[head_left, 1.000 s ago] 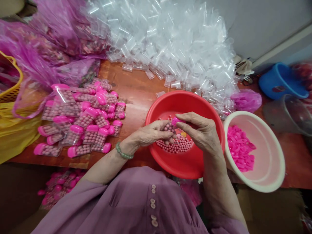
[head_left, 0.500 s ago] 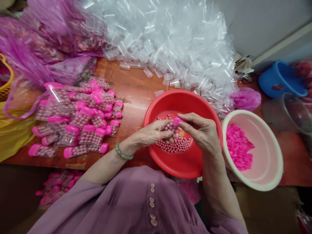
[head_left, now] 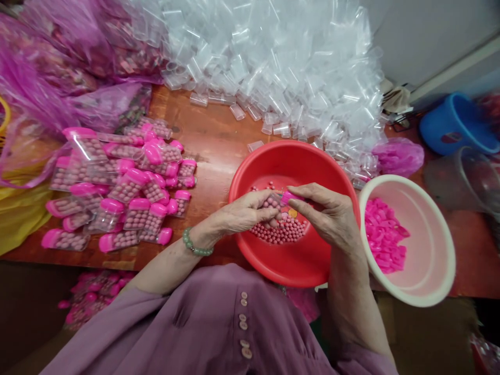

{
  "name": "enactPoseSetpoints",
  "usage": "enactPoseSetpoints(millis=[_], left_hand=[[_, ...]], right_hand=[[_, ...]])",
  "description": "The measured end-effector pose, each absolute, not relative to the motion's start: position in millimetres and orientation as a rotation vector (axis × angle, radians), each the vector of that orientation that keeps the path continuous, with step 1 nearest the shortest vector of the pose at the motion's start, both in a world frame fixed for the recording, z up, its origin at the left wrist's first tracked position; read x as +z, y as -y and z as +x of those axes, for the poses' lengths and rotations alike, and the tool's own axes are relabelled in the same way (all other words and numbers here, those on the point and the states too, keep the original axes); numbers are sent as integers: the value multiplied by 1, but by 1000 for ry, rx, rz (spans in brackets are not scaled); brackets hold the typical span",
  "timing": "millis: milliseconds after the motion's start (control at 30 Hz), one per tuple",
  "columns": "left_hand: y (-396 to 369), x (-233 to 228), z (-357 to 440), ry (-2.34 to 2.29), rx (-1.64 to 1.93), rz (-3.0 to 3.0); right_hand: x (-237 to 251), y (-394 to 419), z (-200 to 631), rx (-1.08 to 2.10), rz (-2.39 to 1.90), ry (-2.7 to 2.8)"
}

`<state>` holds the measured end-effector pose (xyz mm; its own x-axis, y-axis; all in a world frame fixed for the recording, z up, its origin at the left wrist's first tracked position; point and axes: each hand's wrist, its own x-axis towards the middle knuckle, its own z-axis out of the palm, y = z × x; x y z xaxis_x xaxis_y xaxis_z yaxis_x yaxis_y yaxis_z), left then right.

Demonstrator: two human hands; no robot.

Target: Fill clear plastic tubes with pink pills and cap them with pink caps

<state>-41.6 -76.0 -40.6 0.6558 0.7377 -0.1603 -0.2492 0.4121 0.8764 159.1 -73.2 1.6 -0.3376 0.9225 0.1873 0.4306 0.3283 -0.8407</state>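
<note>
Over the red basin (head_left: 289, 265), my left hand (head_left: 246, 211) is closed around a clear plastic container (head_left: 271, 202) filled with pink beads. My right hand (head_left: 324, 208) pinches a bright pink cap (head_left: 288, 197) at the container's open end; whether the two touch is hard to make out. Loose pink beads (head_left: 281, 232) lie on the basin floor beneath my hands, with a small yellow disc (head_left: 292, 213) among them. To the right, a white basin (head_left: 429, 245) holds a heap of pink caps (head_left: 385, 237).
Capped bead-filled containers (head_left: 133, 187) are piled on the wooden table (head_left: 211, 156) at left. A large heap of clear empty containers (head_left: 273, 67) covers the back. Purple bags (head_left: 42, 62) stand back left, a blue bucket (head_left: 449, 125) back right. More filled containers (head_left: 96, 291) lie below the table edge.
My right hand and the pink cap have shifted slightly right, a little away from my left hand. The left hand keeps its hold on the container. The view has moved slightly.
</note>
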Motion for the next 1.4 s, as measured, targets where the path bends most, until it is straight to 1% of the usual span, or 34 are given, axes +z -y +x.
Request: enactPoseSetpoints(millis=[167, 300, 400, 600, 700, 800, 900, 1000, 1100, 1267, 1400], left_hand=[[71, -42, -46, -617, 729, 929], [70, -38, -45, -612, 729, 899], [70, -35, -42, -593, 706, 917], [70, -36, -41, -538, 696, 966], [71, -38, -41, -589, 663, 1004], [72, -39, -41, -646, 631, 1091], [72, -38, -42, -660, 645, 1118], [72, -37, -42, -646, 652, 1068], [71, -35, -43, -614, 668, 990], [72, -35, -44, -533, 733, 874], [73, -36, -44, -526, 737, 904]], right_hand=[[11, 77, 175, 944, -1249, 2008], [8, 74, 171, 839, -1290, 1855], [2, 70, 159, 819, -1264, 1812], [-3, 68, 151, 830, -1183, 1924], [3, 69, 156, 797, -1182, 2054], [16, 69, 163, 751, -1146, 2296], [28, 70, 167, 613, -1150, 2509], [33, 71, 169, 492, -1222, 2585], [29, 74, 166, 495, -1272, 2372], [7, 81, 148, 799, -1336, 1690], [-5, 83, 133, 962, -1366, 1490]])
